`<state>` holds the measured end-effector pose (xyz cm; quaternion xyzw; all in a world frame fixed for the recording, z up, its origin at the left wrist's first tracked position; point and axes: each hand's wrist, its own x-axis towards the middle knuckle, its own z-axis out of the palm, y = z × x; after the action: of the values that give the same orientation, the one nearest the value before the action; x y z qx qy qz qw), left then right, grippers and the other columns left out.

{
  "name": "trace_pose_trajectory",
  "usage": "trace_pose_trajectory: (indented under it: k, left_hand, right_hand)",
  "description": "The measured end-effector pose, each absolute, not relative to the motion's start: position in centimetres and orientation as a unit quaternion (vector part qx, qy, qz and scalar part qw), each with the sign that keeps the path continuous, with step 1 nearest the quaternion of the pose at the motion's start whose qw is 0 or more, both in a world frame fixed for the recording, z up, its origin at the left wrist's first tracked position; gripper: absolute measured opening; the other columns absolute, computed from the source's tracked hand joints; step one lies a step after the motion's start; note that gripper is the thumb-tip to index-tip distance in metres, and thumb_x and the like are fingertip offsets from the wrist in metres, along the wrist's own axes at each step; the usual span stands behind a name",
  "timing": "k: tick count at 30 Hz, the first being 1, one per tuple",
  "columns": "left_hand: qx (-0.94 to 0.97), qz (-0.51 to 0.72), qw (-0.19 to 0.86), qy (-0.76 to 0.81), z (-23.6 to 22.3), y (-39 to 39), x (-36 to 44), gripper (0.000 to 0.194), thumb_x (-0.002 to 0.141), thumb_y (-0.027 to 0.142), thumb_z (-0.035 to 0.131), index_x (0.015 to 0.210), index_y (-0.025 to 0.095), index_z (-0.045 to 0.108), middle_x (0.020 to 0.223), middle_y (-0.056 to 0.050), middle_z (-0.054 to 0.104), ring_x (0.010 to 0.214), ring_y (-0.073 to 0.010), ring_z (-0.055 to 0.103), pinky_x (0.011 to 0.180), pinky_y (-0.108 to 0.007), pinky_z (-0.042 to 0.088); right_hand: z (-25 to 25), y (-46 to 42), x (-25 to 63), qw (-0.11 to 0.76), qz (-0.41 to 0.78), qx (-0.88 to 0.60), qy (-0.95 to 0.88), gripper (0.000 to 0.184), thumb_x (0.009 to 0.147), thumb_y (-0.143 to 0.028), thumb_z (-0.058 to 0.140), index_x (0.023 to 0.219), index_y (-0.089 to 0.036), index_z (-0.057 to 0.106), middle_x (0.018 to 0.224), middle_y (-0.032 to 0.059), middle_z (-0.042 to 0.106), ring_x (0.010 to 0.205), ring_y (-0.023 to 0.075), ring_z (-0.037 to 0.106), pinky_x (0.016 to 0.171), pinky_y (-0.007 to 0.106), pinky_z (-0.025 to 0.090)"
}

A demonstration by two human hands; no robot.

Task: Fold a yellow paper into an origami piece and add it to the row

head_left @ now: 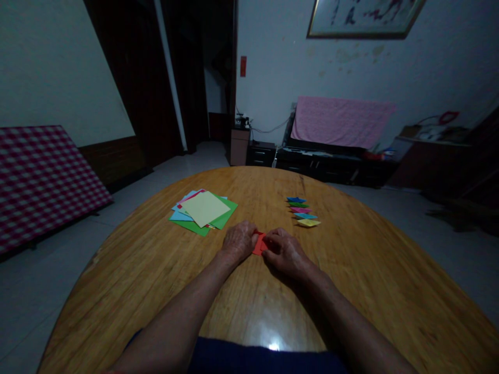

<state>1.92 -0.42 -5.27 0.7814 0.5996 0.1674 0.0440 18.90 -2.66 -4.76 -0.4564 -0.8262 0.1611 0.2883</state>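
Observation:
Between my hands, on the table, lies a small folded piece of red paper (pixel 259 244). My left hand (pixel 239 241) grips its left side, fingers curled against the paper. On the right side, my right hand (pixel 284 250) pinches the paper between thumb and fingers. Parts of the paper are covered by my fingers, so its full shape is hidden. Beyond my right hand sits a row of several small folded paper boats, with a yellow boat (pixel 309 223) nearest and a dark blue boat (pixel 296 199) farthest.
A loose stack of coloured paper sheets (pixel 206 208), cream on top, lies at the left of the round wooden table (pixel 163 291). Past the table stand a low black cabinet (pixel 304 161) and a screen under a pink cloth (pixel 341 122). A red checked cover (pixel 42 182) hangs at far left.

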Motion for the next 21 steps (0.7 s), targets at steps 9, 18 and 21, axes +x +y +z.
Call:
trace_pose_trajectory:
  k: [9, 18, 21]
  left_hand:
    - [0.764, 0.184, 0.057, 0.616, -5.4, -0.4, 2.0, 0.023, 0.084, 0.028, 0.049, 0.095, 0.020, 0.067, 0.094, -0.006, 0.068, 0.089, -0.0191, 0.061, 0.077, -0.029, 0.045]
    - [0.765, 0.203, 0.074, 0.607, -5.3, -0.5, 1.8, 0.023, 0.082, 0.026, 0.051, 0.096, 0.020, 0.068, 0.094, -0.005, 0.069, 0.089, -0.0183, 0.061, 0.079, -0.028, 0.046]
    - [0.778, 0.217, 0.078, 0.585, -5.5, -0.4, 1.6, 0.024, 0.081, 0.024, 0.051, 0.097, 0.021, 0.069, 0.094, -0.004, 0.069, 0.089, -0.0178, 0.061, 0.079, -0.028, 0.046]
  right_hand:
    - [-4.4, -1.9, 18.4, 0.253, 0.167, -0.500, -0.811, 0.019, 0.079, -0.022, 0.055, 0.088, -0.014, 0.070, 0.084, 0.0064, 0.056, 0.076, 0.0159, 0.052, 0.070, 0.028, 0.041]
    - [-5.0, -1.3, 17.9, 0.219, 0.144, -0.514, -0.817, 0.023, 0.082, -0.025, 0.052, 0.094, -0.015, 0.069, 0.087, 0.0064, 0.052, 0.076, 0.0145, 0.051, 0.071, 0.026, 0.040]
    - [-4.9, -1.3, 18.0, 0.218, 0.147, -0.512, -0.818, 0.024, 0.081, -0.024, 0.052, 0.097, -0.015, 0.069, 0.088, 0.0064, 0.052, 0.077, 0.0147, 0.051, 0.072, 0.026, 0.040]
